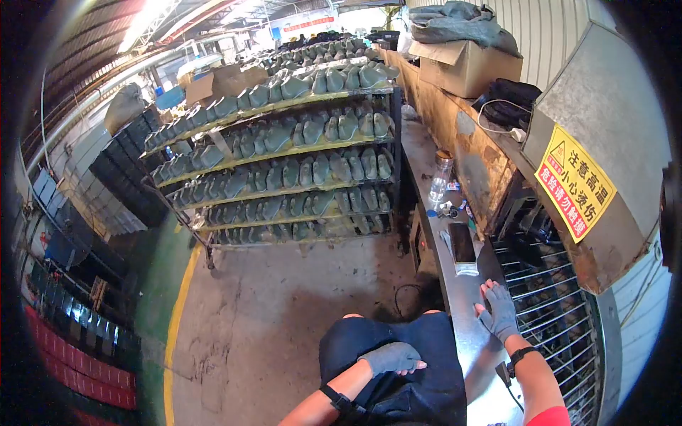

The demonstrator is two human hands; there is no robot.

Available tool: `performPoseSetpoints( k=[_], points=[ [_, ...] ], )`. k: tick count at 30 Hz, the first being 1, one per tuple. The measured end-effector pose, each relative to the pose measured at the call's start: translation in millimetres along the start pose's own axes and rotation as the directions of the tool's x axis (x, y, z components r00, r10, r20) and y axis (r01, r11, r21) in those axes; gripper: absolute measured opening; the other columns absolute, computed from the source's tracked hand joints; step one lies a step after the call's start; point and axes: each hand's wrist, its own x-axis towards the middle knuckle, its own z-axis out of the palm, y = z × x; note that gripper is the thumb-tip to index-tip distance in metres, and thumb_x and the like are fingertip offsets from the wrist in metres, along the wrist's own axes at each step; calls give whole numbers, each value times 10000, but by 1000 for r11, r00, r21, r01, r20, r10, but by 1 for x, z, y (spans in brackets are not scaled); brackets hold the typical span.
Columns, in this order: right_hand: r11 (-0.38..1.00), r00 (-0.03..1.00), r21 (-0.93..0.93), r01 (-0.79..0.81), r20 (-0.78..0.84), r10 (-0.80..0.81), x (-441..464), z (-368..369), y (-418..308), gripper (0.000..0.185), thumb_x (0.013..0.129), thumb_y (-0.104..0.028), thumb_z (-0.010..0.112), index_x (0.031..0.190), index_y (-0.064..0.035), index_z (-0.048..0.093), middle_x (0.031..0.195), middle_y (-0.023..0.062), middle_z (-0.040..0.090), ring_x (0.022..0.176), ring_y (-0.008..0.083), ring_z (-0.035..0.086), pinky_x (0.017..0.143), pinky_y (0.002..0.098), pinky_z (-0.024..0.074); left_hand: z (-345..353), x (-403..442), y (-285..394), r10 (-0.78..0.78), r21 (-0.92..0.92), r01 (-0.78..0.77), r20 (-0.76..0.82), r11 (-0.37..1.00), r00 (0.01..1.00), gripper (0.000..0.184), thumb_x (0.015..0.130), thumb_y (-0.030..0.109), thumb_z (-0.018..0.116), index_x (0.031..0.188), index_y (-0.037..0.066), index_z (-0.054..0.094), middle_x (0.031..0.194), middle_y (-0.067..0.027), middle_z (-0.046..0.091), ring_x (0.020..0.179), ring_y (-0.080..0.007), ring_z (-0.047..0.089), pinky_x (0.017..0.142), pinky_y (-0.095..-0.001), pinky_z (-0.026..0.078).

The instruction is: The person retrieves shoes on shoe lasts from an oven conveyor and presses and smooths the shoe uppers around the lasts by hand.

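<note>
In a grey fingerless glove, my left hand (pixel 396 358) rests on the dark cloth (pixel 426 341) over my lap, its fingers loosely together and nothing visible in it. My right hand (pixel 499 311), gloved the same way, lies on the metal ledge (pixel 474 358) beside the roller rack (pixel 554 312), fingers apart and holding nothing. Just beyond it on the ledge is a black phone (pixel 462 243) on a pale object. Dark straps circle both wrists, and a cable hangs from the right one.
A wheeled rack (pixel 284 183) of grey-green shoe forms stands ahead. A clear bottle (pixel 440 177) and small items sit farther along the ledge. The metal hood (pixel 604 128) with a yellow warning sign overhangs the rollers. Red boxes (pixel 78 355) are stacked at left.
</note>
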Motion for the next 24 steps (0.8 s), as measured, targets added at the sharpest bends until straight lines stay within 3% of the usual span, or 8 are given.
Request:
performPoseSetpoints(
  k=[12, 21, 24],
  points=[
    [1000, 1000, 0, -9, 20, 9, 1, -5, -3, 665, 958, -413, 695, 1497, -36, 604, 1578, 247, 547, 1483, 439, 483, 1259, 512, 353, -2, -3, 5, 5, 8, -5, -10, 1000, 1000, 564, 1052, 578, 638, 841, 66, 743, 711, -44, 696, 622, -160, 638, 622, -337, 529],
    [1000, 1000, 3, -19, 23, 19, 1, -6, -4, 662, 961, -406, 700, 1506, -44, 600, 1589, 231, 544, 1492, 432, 477, 1265, 508, 346, -1, 0, 4, -24, 1, 24, 5, 1000, 1000, 519, 1064, 512, 647, 849, 48, 736, 719, -63, 698, 623, -179, 629, 634, -352, 525],
    [1000, 1000, 0, -17, 19, 17, 0, -5, -2, 658, 937, -349, 737, 1498, -33, 601, 1589, 228, 546, 1498, 421, 476, 1272, 502, 348, -1, 0, 3, -5, 0, 5, -6, 1000, 1000, 553, 1063, 550, 646, 831, 56, 737, 715, -43, 696, 631, -151, 641, 615, -331, 530]
  ],
)
